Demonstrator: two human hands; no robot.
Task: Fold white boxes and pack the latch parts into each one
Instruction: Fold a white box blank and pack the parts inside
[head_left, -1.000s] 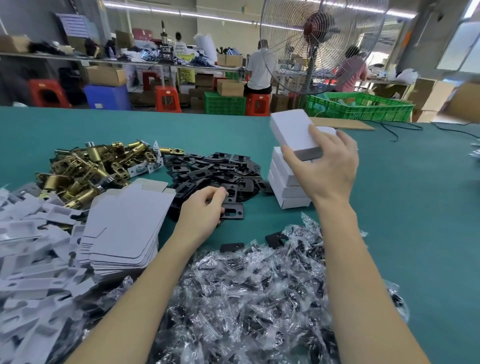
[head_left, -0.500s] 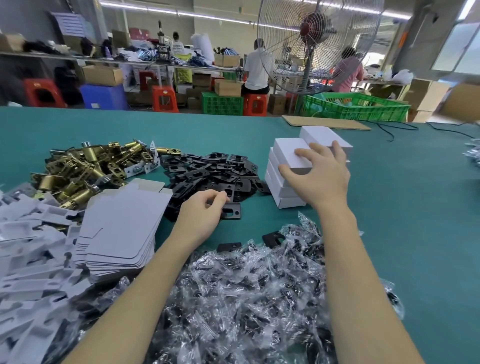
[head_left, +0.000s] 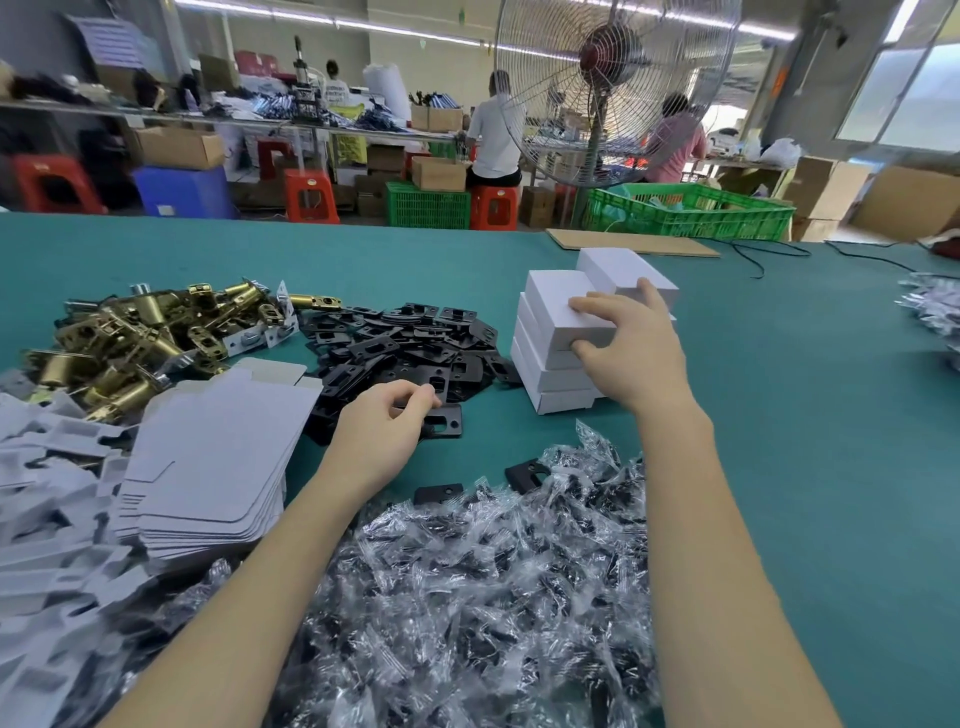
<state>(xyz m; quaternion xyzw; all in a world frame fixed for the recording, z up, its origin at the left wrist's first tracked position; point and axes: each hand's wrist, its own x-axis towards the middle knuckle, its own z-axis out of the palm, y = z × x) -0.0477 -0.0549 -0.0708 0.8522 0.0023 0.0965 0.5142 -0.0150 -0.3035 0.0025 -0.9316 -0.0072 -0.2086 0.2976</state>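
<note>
1. Head view is showing, at nine o'clock, brass latch bodies (head_left: 140, 338) lying heaped, with flat box blanks (head_left: 213, 457) sitting unfolded just below them: much folding is left.
2. At centre, the left hand (head_left: 379, 436) is pinching a black plate (head_left: 441, 421) at the near edge of the black plate pile (head_left: 405, 348).
3. Toward one o'clock, the right hand (head_left: 628, 353) is grasping the top closed box (head_left: 561, 306), which is sitting on a stack of finished boxes (head_left: 545, 379); its long axis is running from five o'clock to eleven o'clock.
4. Several boxes are looking done; bagged parts (head_left: 467, 597) are filling six o'clock, so packing seems far from over.
</note>
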